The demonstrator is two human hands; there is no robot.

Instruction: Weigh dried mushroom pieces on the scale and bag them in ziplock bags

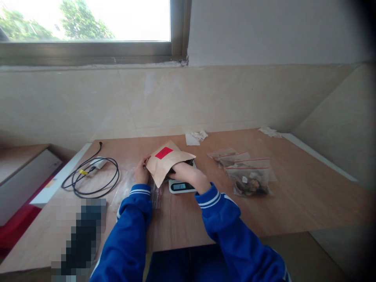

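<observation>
A brown paper bag with a red label is tilted on its side, its mouth facing right. My left hand grips the bag's left end, fingers wrapped round its edge. Through the open mouth reaches my right hand; its fingers are hidden inside, so I cannot see what they hold. Directly beneath sits a white digital scale with a lit display, partly covered by the bag and my right forearm. Clear plastic bags lie beside and under my left wrist.
Several zip bags with dark dried pieces lie to the right. A coiled black cable with a white adapter lies at the left. White paper and crumpled tissue lie along the back edge. A blurred dark object is at front left.
</observation>
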